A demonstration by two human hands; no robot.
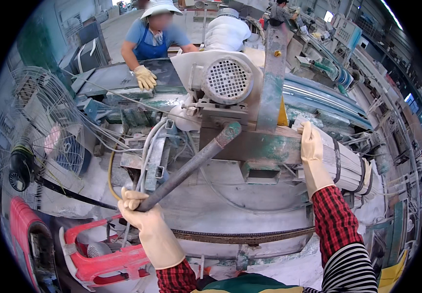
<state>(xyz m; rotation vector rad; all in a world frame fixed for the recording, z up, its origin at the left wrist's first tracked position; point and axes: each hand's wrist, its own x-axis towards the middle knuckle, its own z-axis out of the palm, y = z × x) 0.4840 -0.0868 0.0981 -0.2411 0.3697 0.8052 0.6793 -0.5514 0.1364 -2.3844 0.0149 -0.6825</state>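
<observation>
My left hand (145, 219), in a cream rubber glove, is closed around the lower end of a long grey metal lever (184, 168). The lever slants up to a worn green joint beneath an electric motor (227, 79) with a round grille. My right hand (312, 149), gloved the same way, rests at the end of a steel beam (269, 146) with its fingers laid over the edge. Right beside it lies a bundle of pale strips (347, 163), bound with dark bands. The palm side of my right hand is hidden.
Across the machine a person in a blue apron has one gloved hand (145, 77) at a dark slab (164, 72). A wire-cage fan (50, 122) and a red plastic chair (108, 261) stand left. Cables hang below the motor; a chain (250, 238) crosses in front of me.
</observation>
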